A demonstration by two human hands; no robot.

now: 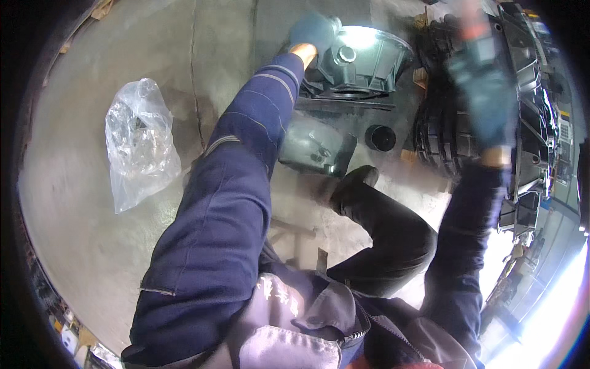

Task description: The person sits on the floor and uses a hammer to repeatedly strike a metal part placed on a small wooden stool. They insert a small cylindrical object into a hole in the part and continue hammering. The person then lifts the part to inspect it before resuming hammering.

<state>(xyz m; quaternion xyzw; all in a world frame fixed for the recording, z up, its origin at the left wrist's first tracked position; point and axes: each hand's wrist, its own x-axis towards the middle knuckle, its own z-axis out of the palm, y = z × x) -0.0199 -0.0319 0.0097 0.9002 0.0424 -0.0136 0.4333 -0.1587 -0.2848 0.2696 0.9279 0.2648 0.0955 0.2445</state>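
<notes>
At the far middle, my left hand (313, 33), in a blue-grey glove, is at the left side of a black plastic housing (382, 64). Its fingers are smeared and partly hidden, so its grip does not show. The housing has ribbed walls and a round capped port on its near face. On the right, my gloved right hand (485, 98) is raised over a row of black moulded parts. It is closed round a blurred tool with a red-orange section (474, 29) pointing away from me; the tool's exact kind is unclear.
A clear plastic bag (142, 138) lies on the concrete floor at left. A translucent container (316, 144) with small dark parts and a black round cup (380, 138) sit nearer than the housing. Ribbed black mouldings (439, 132) stand at right. My bent leg (390, 240) is below.
</notes>
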